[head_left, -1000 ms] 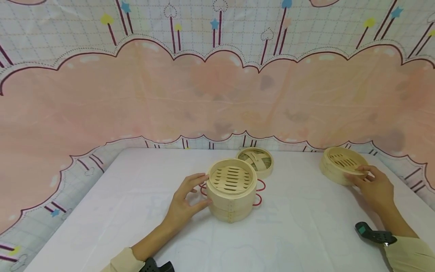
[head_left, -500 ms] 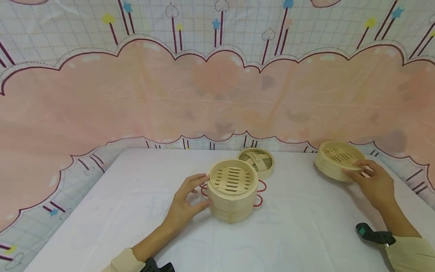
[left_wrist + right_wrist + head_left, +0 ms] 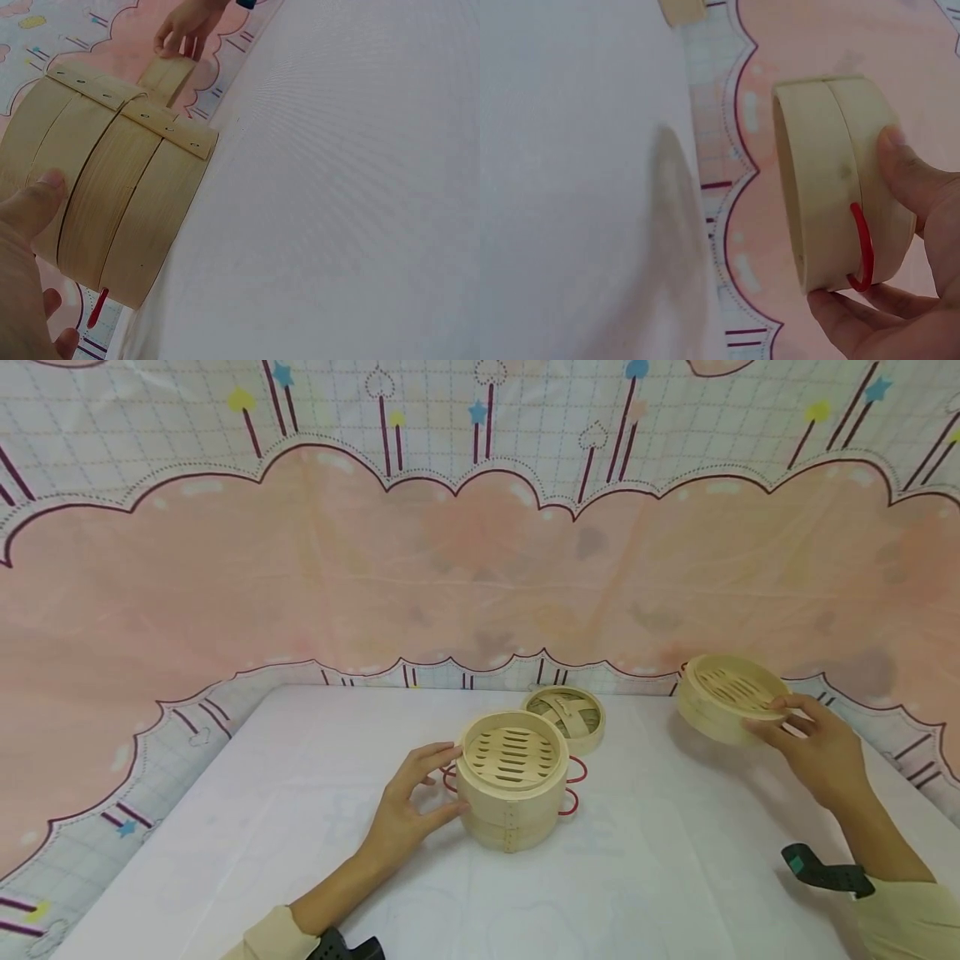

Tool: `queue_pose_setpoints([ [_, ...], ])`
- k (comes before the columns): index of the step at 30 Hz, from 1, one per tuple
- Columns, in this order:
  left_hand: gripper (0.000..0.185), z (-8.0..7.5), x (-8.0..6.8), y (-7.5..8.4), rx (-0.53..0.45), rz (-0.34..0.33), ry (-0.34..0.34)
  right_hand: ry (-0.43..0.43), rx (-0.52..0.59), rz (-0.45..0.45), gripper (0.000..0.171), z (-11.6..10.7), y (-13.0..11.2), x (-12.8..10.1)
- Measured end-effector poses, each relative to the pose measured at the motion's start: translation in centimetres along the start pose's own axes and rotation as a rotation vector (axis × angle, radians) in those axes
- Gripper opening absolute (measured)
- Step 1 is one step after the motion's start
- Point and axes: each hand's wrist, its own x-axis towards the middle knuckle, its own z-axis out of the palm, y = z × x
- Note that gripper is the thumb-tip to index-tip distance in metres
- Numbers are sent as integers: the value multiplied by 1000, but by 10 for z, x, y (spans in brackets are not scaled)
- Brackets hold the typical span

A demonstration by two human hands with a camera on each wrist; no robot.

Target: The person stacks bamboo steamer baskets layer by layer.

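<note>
Two stacked bamboo steamer baskets with red side loops stand upright on the white table. My left hand holds the stack from its left side, thumb on the front wall, as the left wrist view shows too. At the right, my right hand grips a single bamboo steamer basket by its near right rim. This basket is raised over the table, slightly tilted, its slatted floor facing up. In the right wrist view its red loop lies between thumb and fingers. Behind the stack sits the woven bamboo lid.
The white table ends at its back edge against a hanging printed cloth. The lid stands close behind the stack's right side. A shadow falls on the table below the raised basket.
My right hand has lifted the single steamer basket off the table and carried it a little left and back. The left hand and the stack have stayed in place.
</note>
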Motion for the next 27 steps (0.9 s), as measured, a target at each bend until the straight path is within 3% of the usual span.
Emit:
queue_pose_setpoints([
  [19,61,0,4,3,6,-14,2,-56,93,-36,37,2,-39,0],
  [27,62,0,4,3,2,-13,1,-61,119,-93,38,9,-55,-7],
])
